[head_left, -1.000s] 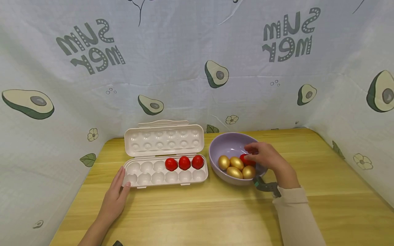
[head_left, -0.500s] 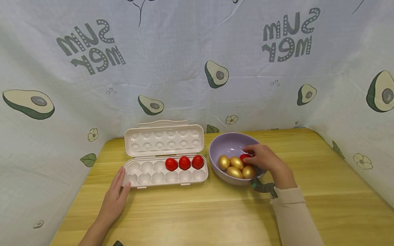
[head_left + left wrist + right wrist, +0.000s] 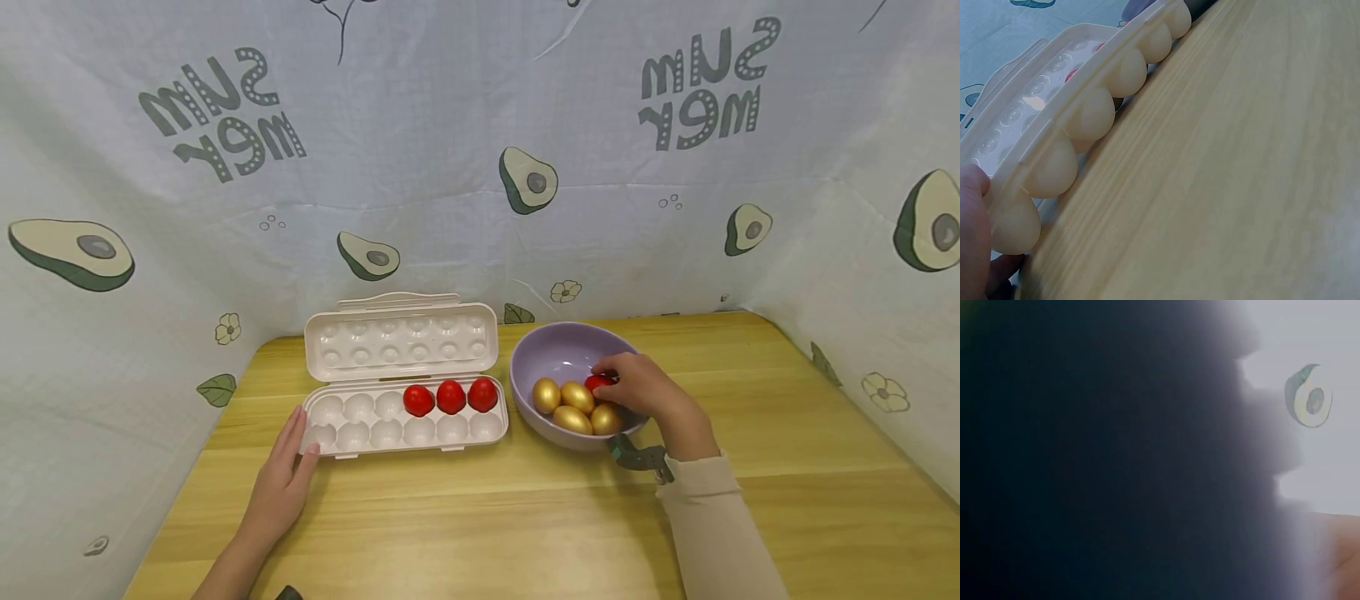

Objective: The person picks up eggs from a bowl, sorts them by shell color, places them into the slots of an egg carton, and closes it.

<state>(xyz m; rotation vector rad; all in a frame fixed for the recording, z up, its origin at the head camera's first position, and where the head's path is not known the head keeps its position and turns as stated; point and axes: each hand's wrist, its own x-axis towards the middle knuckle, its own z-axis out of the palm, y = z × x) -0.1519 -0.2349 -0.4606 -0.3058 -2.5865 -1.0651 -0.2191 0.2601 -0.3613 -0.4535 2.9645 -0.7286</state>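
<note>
At the left end of a white plastic egg carton [image 3: 405, 450], my left hand [image 3: 276, 483] holds the corner. Its thumb [image 3: 971, 181] lies over the rim in the left wrist view, with a finger lower down beside the cups. The carton's lid stands open, and three red eggs [image 3: 451, 397] sit at the right of its back row. Inside a purple bowl [image 3: 558, 346], my right hand [image 3: 645, 387] has its fingers curled round another red egg [image 3: 597, 383], partly hidden by them. Several gold eggs [image 3: 577, 397] lie beside it in the bowl.
Both containers stand on a wood-grain table [image 3: 480, 525], the bowl just right of the carton. A pale cloth [image 3: 450, 125] printed with avocados hangs behind and at the sides. A dark blurred shape [image 3: 1116, 450] blocks most of the right wrist view.
My right hand has moved slightly left and closed its fingers round the red egg in the bowl. The left hand and the carton have stayed in place.
</note>
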